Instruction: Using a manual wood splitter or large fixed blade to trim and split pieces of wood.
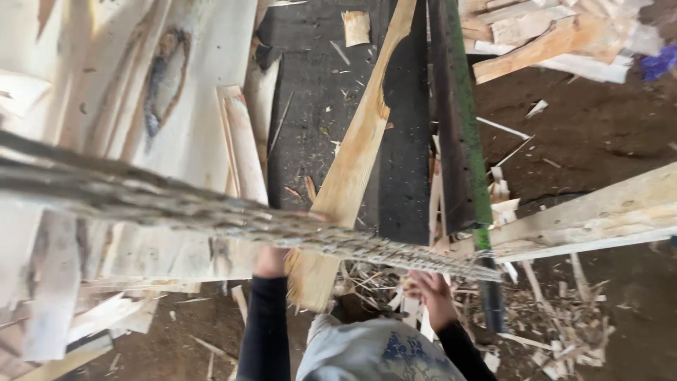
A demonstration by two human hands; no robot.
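Far left: heap of pale sawn slabs (106, 141), one with a dark bark-edged knot, lying well over a dirt floor (599, 127). Across the whole near view, a blurred grey toothed strip (176, 204), running down from left to right and hiding part of both hands. Left hand (271, 259) at the near end of a long waney slab (349, 162), dark sleeve below; knuckles only on show, so cannot tell how far closed or whether truly gripping. Slab itself lying lengthwise on a dark bed (317, 106), far end pointing away, near end overhanging toward the body. Right hand (430, 293) low among splinters and chips (557, 317), fingers curled, just under the strip's right end; hold on anything not clear. Beside it a dark bar with a green edge (465, 141). Further right, a pale plank (599, 208) and stacked offcuts (550, 35). Judged: handling of the waney slab under way, near end being steadied. Any further shift likely needing a firm two-handed purchase and clearance from the toothed strip.
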